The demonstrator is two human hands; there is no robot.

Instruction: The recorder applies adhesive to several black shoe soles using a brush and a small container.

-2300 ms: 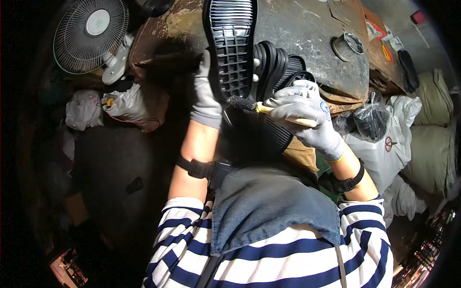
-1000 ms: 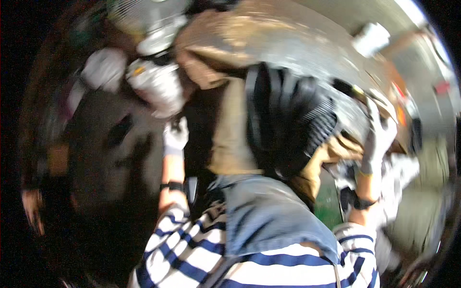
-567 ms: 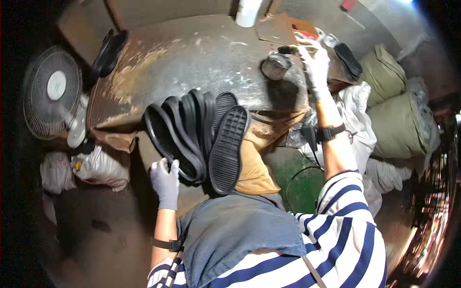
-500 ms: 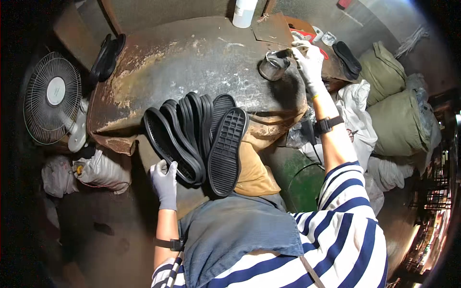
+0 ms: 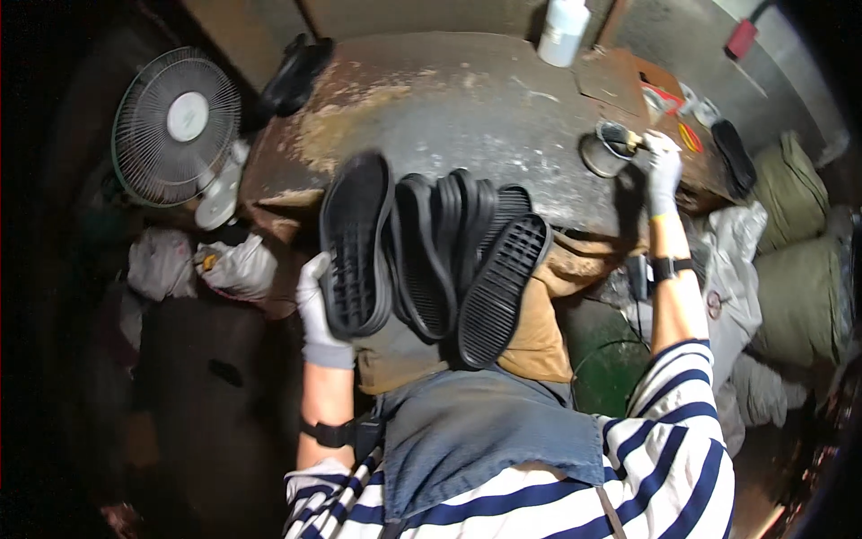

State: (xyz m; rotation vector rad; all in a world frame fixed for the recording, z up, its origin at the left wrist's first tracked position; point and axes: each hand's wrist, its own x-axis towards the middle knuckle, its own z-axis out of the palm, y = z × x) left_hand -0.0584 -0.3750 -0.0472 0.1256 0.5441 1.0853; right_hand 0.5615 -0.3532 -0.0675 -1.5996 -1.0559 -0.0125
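My left hand (image 5: 318, 305), in a pale glove, grips a black shoe sole (image 5: 357, 238) by its left edge and holds it tilted up, its gridded inner side facing me. Beside it a row of black soles (image 5: 429, 256) leans together over a tan cloth (image 5: 545, 328) at my lap. The rightmost sole (image 5: 505, 292) lies across the others, ribs and grid showing. Over the far right of the worktable, my gloved right hand (image 5: 663, 166) is closed on the handle of a brush (image 5: 634, 141). The brush's head is down in a small metal can (image 5: 600, 163).
The worn worktable (image 5: 431, 99) bears a white plastic bottle (image 5: 564, 34) at the back. Dark soles (image 5: 301, 76) lie at its left corner, and another sole (image 5: 734, 157) at the right. A fan (image 5: 187, 117) stands left; green sacks (image 5: 804, 278) are piled right.
My left hand has lifted the leftmost sole away from the row. My right hand has lowered the brush into the can. The whole view has shifted, moving things rightward.
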